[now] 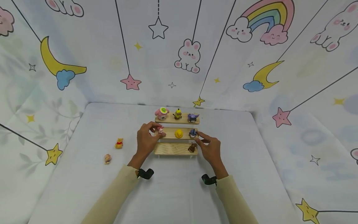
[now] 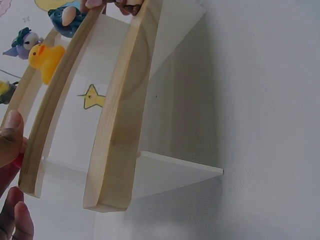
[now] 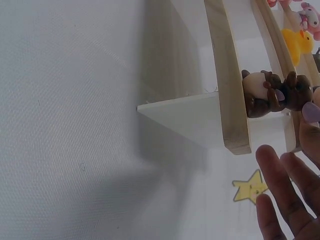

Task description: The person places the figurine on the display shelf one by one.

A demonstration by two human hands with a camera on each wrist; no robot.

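At the left end of the middle wooden shelf [image 1: 171, 137], my left hand [image 1: 146, 140] pinches a small pink figurine [image 1: 160, 129] between thumb and finger. My right hand [image 1: 209, 149] holds a blue figurine [image 1: 192, 133] by its right side at the other end, thumb and index finger about it. Between them sits a yellow duck [image 1: 179, 133], also seen in the left wrist view. On the lowest shelf [image 1: 170, 149], a brown figurine [image 3: 260, 95] stands at the right end, just below my right thumb. In the right wrist view the blue figurine is hidden.
The top shelf [image 1: 183, 121] bears a pink figurine in a hat [image 1: 162, 114], a yellow-green one [image 1: 177, 114] and a purple one [image 1: 193, 117]. Left on the white table [image 1: 84, 186] are a bear in a red shirt [image 1: 119, 143] and a small peach-brown figurine [image 1: 107, 159].
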